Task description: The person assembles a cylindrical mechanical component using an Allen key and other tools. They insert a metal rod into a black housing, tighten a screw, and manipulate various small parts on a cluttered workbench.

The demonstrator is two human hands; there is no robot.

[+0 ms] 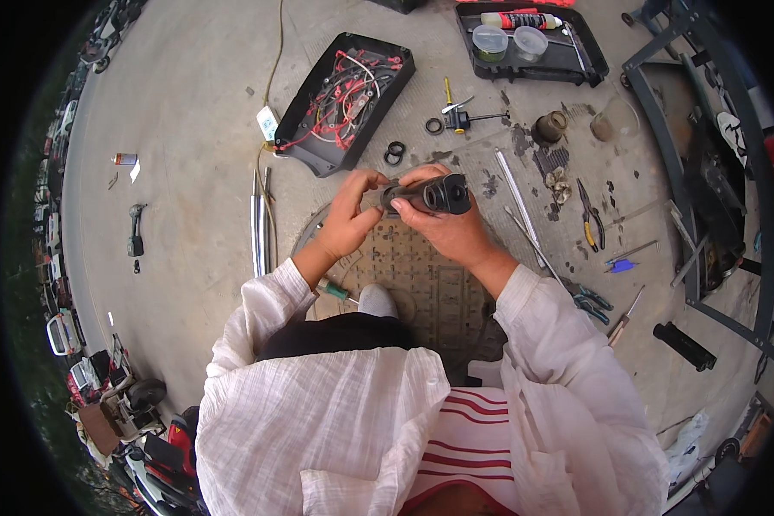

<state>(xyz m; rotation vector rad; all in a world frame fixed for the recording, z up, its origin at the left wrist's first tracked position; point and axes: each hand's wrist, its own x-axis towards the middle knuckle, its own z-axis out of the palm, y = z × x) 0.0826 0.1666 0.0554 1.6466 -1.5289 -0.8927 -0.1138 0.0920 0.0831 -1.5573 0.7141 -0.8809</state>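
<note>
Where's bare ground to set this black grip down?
Bare concrete lies on the left, between the open wiring box and the cordless drill. Right of the hands, by the pliers and metal rods, it is crowded. The black grip is in both hands.

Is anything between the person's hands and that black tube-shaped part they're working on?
Nothing visible. The right hand grips the black tube-shaped part directly, and the left hand has its fingertips on the near end, both above the round metal cover.
</note>
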